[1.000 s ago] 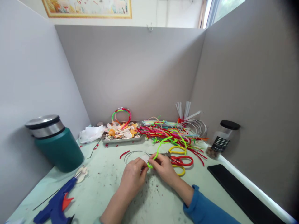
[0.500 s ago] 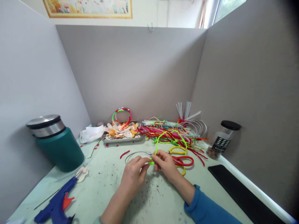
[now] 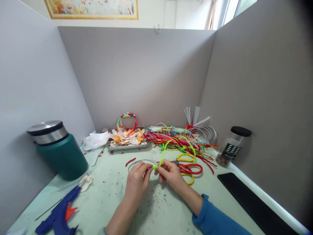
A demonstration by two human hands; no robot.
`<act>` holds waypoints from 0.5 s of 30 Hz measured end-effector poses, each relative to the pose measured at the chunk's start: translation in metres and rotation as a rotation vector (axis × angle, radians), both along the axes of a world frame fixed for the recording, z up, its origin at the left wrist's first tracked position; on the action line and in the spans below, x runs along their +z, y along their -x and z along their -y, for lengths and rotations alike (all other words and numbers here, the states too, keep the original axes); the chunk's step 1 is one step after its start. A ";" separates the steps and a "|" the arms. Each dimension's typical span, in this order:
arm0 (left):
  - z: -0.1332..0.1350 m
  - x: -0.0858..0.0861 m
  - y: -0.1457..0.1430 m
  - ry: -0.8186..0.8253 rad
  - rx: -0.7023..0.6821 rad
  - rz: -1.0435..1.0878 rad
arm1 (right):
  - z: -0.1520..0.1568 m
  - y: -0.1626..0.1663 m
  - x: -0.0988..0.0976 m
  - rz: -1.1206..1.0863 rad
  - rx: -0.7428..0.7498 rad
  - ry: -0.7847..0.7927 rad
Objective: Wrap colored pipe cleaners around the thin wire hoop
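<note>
A bright green pipe cleaner (image 3: 164,152) rises from between my two hands, its lower end wound into a small clump. My left hand (image 3: 138,179) pinches that clump between thumb and forefinger. Close against it, my right hand (image 3: 170,174) grips the pipe cleaner where the free length leaves the clump. A thin grey wire hoop (image 3: 130,165) curves out behind my left hand; whether it runs into the clump is hidden by my fingers. Beyond my right hand lie red-handled scissors (image 3: 199,168) and yellow-handled scissors (image 3: 187,158).
A metal tray (image 3: 129,148) holds shell-like pieces and a colourful hoop (image 3: 136,121). Pipe cleaners (image 3: 168,137) are heaped at the back. On the left are a green flask (image 3: 65,156) and a blue glue gun (image 3: 61,209); a jar (image 3: 232,148) and black strip (image 3: 246,195) lie right.
Both hands have shifted slightly left. The green clump now shows between the fingertips, and the pipe cleaner's free length leans and sits lower than before.
</note>
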State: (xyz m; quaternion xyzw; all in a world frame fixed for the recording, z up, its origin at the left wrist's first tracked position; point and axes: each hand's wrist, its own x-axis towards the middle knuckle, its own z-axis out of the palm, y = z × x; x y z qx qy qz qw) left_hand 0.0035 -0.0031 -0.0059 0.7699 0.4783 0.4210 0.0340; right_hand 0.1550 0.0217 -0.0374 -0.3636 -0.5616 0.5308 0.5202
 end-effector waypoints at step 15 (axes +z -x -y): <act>-0.002 0.003 0.000 0.142 -0.019 0.115 | 0.004 0.004 -0.007 -0.016 0.105 -0.081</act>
